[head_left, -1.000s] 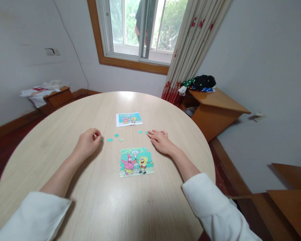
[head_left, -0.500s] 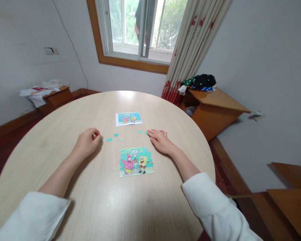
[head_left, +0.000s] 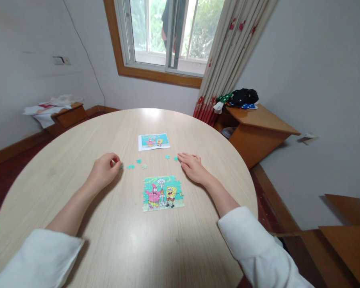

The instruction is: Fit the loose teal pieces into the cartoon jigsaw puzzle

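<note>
A mostly assembled cartoon jigsaw puzzle (head_left: 163, 193) lies on the round wooden table (head_left: 123, 240) in front of me. Several loose teal pieces (head_left: 131, 167) lie just beyond it. My left hand (head_left: 103, 171) rests left of the puzzle with its fingers curled and pinched beside a teal piece at its fingertips. My right hand (head_left: 193, 168) lies flat on the table right of the puzzle, fingers stretched toward another loose piece (head_left: 175, 159). A printed reference picture (head_left: 154, 141) lies farther back.
A low wooden cabinet (head_left: 256, 130) with dark cloths on top stands at the right by the curtain (head_left: 228, 60). Another low cabinet with papers (head_left: 52, 110) is at the left wall. A person stands outside the window (head_left: 168, 28).
My right hand has shifted slightly to the right, uncovering the teal piece near its fingertips. The left hand has barely moved.
</note>
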The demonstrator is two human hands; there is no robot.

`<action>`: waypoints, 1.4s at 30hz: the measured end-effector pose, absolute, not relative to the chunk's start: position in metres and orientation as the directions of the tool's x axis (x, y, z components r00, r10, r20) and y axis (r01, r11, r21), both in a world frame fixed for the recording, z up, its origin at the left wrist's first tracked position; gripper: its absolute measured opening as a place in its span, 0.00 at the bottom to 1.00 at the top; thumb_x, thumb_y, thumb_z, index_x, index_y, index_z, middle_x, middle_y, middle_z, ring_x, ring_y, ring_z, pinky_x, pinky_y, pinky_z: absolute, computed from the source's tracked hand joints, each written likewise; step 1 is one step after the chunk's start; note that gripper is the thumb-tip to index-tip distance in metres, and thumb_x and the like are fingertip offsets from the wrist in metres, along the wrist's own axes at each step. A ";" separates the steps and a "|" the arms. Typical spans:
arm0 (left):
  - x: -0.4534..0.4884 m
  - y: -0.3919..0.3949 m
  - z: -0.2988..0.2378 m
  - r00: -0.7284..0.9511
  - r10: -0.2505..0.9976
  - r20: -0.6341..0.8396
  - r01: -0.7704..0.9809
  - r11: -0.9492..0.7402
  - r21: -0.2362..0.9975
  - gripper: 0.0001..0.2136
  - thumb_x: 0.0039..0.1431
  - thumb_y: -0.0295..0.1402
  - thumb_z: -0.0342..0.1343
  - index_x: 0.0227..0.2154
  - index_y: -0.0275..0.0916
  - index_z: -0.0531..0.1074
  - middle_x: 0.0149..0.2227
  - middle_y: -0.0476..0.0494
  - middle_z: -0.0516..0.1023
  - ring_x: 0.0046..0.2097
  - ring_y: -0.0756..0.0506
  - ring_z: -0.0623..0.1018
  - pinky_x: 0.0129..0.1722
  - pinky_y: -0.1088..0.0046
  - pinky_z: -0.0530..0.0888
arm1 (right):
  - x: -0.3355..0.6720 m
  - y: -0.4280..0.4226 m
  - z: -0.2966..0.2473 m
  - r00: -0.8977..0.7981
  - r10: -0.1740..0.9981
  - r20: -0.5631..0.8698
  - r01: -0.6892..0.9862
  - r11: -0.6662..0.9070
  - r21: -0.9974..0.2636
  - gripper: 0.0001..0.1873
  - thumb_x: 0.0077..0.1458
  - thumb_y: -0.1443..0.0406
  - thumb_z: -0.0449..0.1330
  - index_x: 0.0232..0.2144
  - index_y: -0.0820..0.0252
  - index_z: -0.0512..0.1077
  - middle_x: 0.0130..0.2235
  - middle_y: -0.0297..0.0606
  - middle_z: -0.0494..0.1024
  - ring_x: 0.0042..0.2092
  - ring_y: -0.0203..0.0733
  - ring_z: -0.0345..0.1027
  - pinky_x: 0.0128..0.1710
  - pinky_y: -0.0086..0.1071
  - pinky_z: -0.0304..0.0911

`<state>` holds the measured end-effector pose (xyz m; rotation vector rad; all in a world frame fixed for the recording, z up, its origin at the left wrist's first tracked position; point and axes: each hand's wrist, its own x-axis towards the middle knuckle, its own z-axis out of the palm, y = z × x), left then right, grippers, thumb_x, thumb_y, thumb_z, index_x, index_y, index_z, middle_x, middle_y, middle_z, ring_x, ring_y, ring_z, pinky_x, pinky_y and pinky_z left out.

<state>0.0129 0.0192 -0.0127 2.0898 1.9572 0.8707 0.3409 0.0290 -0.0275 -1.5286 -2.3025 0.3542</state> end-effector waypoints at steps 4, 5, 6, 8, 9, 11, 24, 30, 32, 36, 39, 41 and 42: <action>0.013 0.019 -0.012 -0.017 0.952 0.304 0.869 -0.136 0.476 0.05 0.48 0.35 0.49 0.23 0.40 0.66 0.24 0.48 0.70 0.28 0.46 0.70 0.31 0.70 0.65 | 0.341 0.030 -0.027 -0.341 0.923 0.179 0.844 0.384 -0.375 0.23 0.60 0.69 0.46 0.56 0.60 0.67 0.61 0.45 0.65 0.63 0.45 0.55 0.60 0.49 0.42; 0.013 0.019 -0.012 -0.020 0.952 0.304 0.870 -0.133 0.475 0.05 0.48 0.35 0.49 0.23 0.40 0.66 0.23 0.48 0.70 0.28 0.46 0.70 0.31 0.70 0.65 | 0.341 0.030 -0.027 -0.329 0.926 0.187 0.850 0.377 -0.369 0.23 0.60 0.70 0.45 0.55 0.61 0.67 0.61 0.46 0.65 0.63 0.46 0.55 0.60 0.49 0.43; 0.014 0.019 -0.012 -0.023 0.953 0.303 0.870 -0.130 0.476 0.05 0.48 0.35 0.49 0.23 0.40 0.66 0.23 0.48 0.70 0.28 0.46 0.70 0.31 0.70 0.65 | 0.341 0.030 -0.027 -0.317 0.929 0.194 0.855 0.368 -0.365 0.23 0.60 0.70 0.45 0.55 0.61 0.68 0.61 0.47 0.66 0.63 0.46 0.56 0.60 0.49 0.43; 0.014 0.019 -0.011 -0.032 0.954 0.299 0.870 -0.121 0.478 0.05 0.47 0.35 0.49 0.22 0.40 0.65 0.23 0.48 0.70 0.28 0.46 0.70 0.31 0.70 0.65 | 0.341 0.030 -0.026 -0.300 0.933 0.201 0.862 0.355 -0.362 0.23 0.60 0.71 0.45 0.54 0.61 0.68 0.60 0.47 0.67 0.62 0.46 0.57 0.60 0.49 0.43; 0.015 0.018 -0.010 -0.037 0.954 0.298 0.870 -0.115 0.479 0.05 0.47 0.35 0.48 0.22 0.40 0.65 0.23 0.48 0.69 0.28 0.46 0.70 0.31 0.70 0.65 | 0.340 0.030 -0.026 -0.299 0.933 0.202 0.862 0.354 -0.363 0.23 0.59 0.71 0.45 0.54 0.61 0.69 0.60 0.47 0.67 0.62 0.46 0.57 0.60 0.49 0.43; 0.016 0.018 -0.009 -0.045 0.954 0.296 0.869 -0.109 0.482 0.05 0.47 0.34 0.48 0.22 0.41 0.65 0.23 0.48 0.69 0.28 0.46 0.70 0.31 0.70 0.65 | 0.340 0.029 -0.026 -0.313 0.929 0.198 0.857 0.366 -0.362 0.23 0.59 0.71 0.45 0.54 0.60 0.69 0.60 0.46 0.67 0.62 0.46 0.57 0.60 0.49 0.43; 0.015 0.018 -0.010 -0.031 0.955 0.294 0.867 -0.121 0.484 0.05 0.47 0.35 0.48 0.22 0.41 0.65 0.23 0.48 0.69 0.28 0.46 0.70 0.32 0.70 0.65 | 0.331 0.020 -0.018 -0.446 0.882 0.152 0.781 0.466 -0.415 0.16 0.58 0.71 0.51 0.42 0.56 0.76 0.51 0.43 0.76 0.55 0.44 0.66 0.59 0.51 0.41; 0.017 0.016 -0.008 -0.031 0.956 0.292 0.863 -0.121 0.490 0.05 0.48 0.36 0.49 0.22 0.41 0.64 0.23 0.48 0.69 0.28 0.46 0.70 0.31 0.69 0.65 | 0.331 0.020 -0.013 -0.443 0.876 0.193 0.750 0.480 -0.456 0.07 0.53 0.71 0.59 0.27 0.59 0.76 0.39 0.38 0.81 0.45 0.41 0.71 0.54 0.44 0.45; 0.017 0.016 -0.008 -0.030 0.954 0.300 0.862 -0.127 0.491 0.05 0.48 0.36 0.49 0.22 0.41 0.64 0.23 0.48 0.69 0.28 0.46 0.70 0.31 0.69 0.66 | 0.331 0.020 -0.013 -0.426 0.882 0.201 0.760 0.470 -0.449 0.05 0.53 0.70 0.60 0.26 0.60 0.75 0.38 0.37 0.81 0.44 0.42 0.71 0.52 0.43 0.46; 0.016 0.017 -0.010 -0.026 0.951 0.308 0.861 -0.135 0.491 0.05 0.48 0.36 0.49 0.22 0.41 0.64 0.23 0.48 0.69 0.28 0.46 0.70 0.31 0.70 0.66 | 0.333 0.020 -0.015 -0.391 0.892 0.229 0.783 0.453 -0.426 0.06 0.53 0.68 0.62 0.36 0.58 0.74 0.43 0.41 0.79 0.48 0.44 0.68 0.51 0.43 0.47; 0.015 0.018 -0.011 -0.025 0.951 0.308 0.863 -0.135 0.486 0.05 0.48 0.36 0.49 0.23 0.41 0.65 0.23 0.48 0.69 0.28 0.46 0.70 0.31 0.70 0.65 | 0.333 0.020 -0.016 -0.383 0.902 0.197 0.799 0.431 -0.419 0.07 0.54 0.66 0.62 0.37 0.59 0.74 0.46 0.43 0.76 0.51 0.46 0.66 0.50 0.43 0.48; 0.015 0.017 -0.010 -0.026 0.954 0.299 0.866 -0.128 0.484 0.05 0.48 0.36 0.49 0.22 0.41 0.64 0.23 0.48 0.69 0.28 0.46 0.70 0.31 0.70 0.66 | 0.332 0.020 -0.016 -0.372 0.912 0.171 0.813 0.409 -0.414 0.04 0.54 0.67 0.62 0.35 0.60 0.74 0.46 0.43 0.75 0.51 0.47 0.65 0.50 0.43 0.49; 0.016 0.017 -0.010 -0.027 0.955 0.294 0.867 -0.124 0.483 0.05 0.48 0.36 0.49 0.22 0.41 0.64 0.23 0.48 0.69 0.28 0.46 0.70 0.31 0.70 0.66 | 0.331 0.020 -0.015 -0.366 0.917 0.161 0.821 0.399 -0.409 0.04 0.54 0.67 0.62 0.34 0.61 0.74 0.45 0.43 0.74 0.50 0.47 0.64 0.49 0.43 0.50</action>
